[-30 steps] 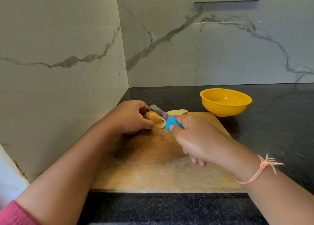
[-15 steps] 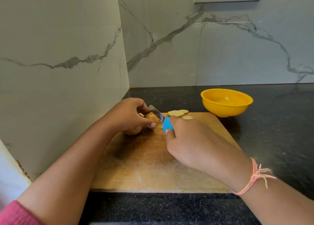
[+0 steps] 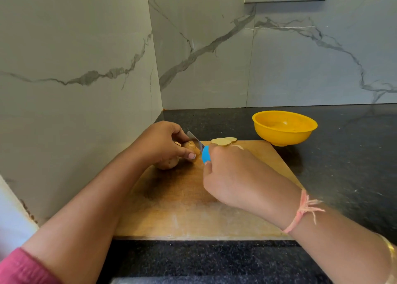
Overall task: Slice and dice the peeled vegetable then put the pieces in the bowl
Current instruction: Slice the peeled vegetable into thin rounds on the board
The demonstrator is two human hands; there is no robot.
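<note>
Slicing is judged early: the vegetable (image 3: 190,147) is gripped by the left hand (image 3: 163,142), the knife (image 3: 205,154) is clasped in the right hand (image 3: 232,180) beside it, a few slices (image 3: 222,141) are laid just beyond the right hand, and dicing and transfer to the bowl (image 3: 279,136), further right, are left undone.

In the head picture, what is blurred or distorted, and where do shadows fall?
Head view: the wide lens tilts the wall corner; the right hand holding the knife looks slightly blurred; a soft shadow lies beneath the yellow bowl; light is even, without harsh glare.
</note>
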